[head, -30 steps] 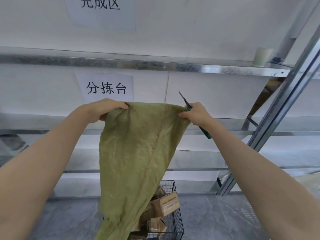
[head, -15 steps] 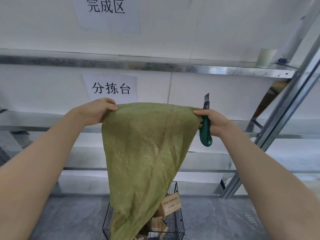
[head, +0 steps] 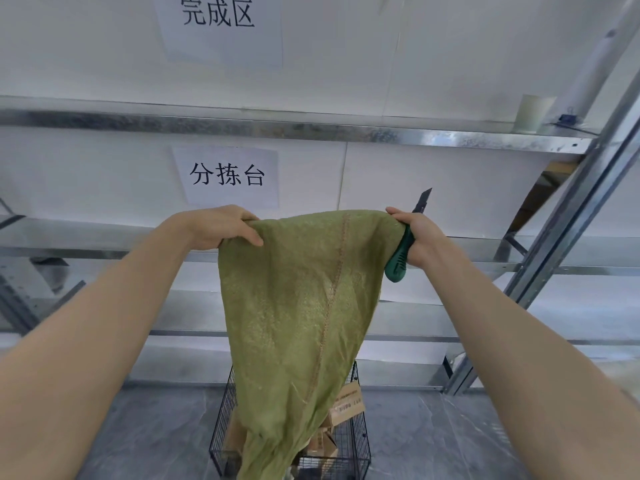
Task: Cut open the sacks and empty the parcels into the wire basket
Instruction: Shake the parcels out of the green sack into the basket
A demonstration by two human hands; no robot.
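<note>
Your left hand (head: pixel 221 226) grips one top corner of the green sack (head: pixel 298 306), fingers curled over the cloth; your right hand (head: pixel 420 237) pinches the other corner under the thumb while its fingers wrap the green handle of a knife (head: pixel 400 259), the blade sticking up past your knuckles; the sack hangs limp between your two sets of fingers and narrows down into the wire basket (head: pixel 362 445) on the floor well below them; brown boxes (head: pixel 348 405) lie in the basket beside the sack's lower end; a paper sign (head: pixel 227 174) hangs on the wall just above your left fingers, under a metal shelf (head: pixel 311 131).
</note>
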